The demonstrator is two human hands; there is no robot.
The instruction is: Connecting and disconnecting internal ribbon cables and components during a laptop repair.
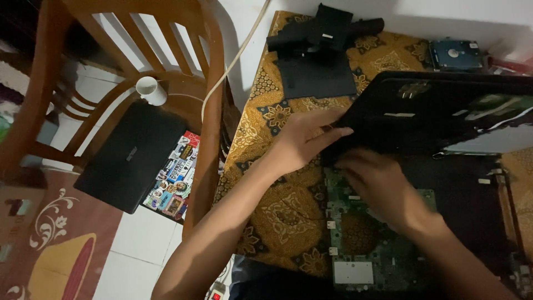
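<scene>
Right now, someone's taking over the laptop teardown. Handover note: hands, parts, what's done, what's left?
Left hand: holds the near corner of the black laptop cover, which is lifted and tilted over the base.
Right hand: under that cover, fingers down on the green circuit board; grip unclear.
Parts: loose black pieces at the far end of the patterned cloth, hard drive far right.
Done: cover raised, board exposed.
Left: cover not fully off; board sits in the base.

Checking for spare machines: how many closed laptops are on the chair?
1: a closed black laptop lies on the wooden chair seat, left of the table; others may be hidden.
</scene>
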